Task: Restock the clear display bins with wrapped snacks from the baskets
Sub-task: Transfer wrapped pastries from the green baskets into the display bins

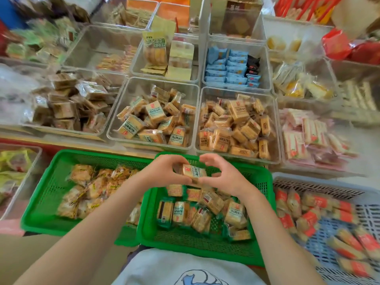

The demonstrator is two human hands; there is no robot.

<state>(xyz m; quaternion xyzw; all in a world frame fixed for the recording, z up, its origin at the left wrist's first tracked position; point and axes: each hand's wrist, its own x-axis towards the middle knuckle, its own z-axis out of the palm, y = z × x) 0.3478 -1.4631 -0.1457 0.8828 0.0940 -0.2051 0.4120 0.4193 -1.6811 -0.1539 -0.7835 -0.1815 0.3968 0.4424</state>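
Observation:
Both hands meet over the far end of the green basket (265, 204) in front of me. My left hand (166, 171) and my right hand (221, 176) together pinch one wrapped tan snack (193, 171) with a green label, held above the basket's pile of like snacks (205, 212). Just beyond stand two clear bins: the middle bin (123, 105) holds green-labelled snacks, and the bin to its right (275, 120) holds tan snacks with brown labels.
A second green basket (45, 188) with yellow-wrapped snacks sits at the left. A pale blue basket (366, 214) with red-labelled snacks is at the right. More clear bins fill the shelf behind, among them one with blue packets (265, 58) and a nearly bare one (82, 44).

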